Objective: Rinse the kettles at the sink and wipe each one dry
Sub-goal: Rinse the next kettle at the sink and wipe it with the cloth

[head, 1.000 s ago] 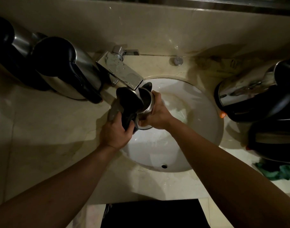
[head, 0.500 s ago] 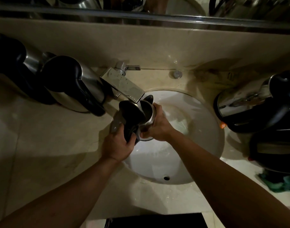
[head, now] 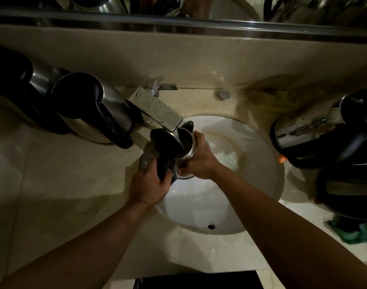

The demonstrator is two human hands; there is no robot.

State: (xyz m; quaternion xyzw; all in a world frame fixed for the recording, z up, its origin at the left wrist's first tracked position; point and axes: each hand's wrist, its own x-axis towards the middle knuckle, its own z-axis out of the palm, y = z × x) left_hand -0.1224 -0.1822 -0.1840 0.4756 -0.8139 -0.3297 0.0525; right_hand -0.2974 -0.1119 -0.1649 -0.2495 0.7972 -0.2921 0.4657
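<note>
Two hands, one kettle under the tap

From the head view we see the kettle mid-frame, lid open, over the sink, beneath the faucet. Left hand grips its black handle; right hand wraps its steel body. Contents unclear.

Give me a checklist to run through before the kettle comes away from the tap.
1. Left hand grips the black handle of the kettle: ok.
2. Right hand wraps the steel body: ok.
3. Lid open, mouth under the tap spout: ok.
4. Kettle held over the sink bowl, not the counter: ok.
5. Water running into the kettle, and how full it is: cannot tell, too dark.
6. Green cloth for drying lies on the counter at the right, partly under another kettle: ok, but not free to grab.
</note>
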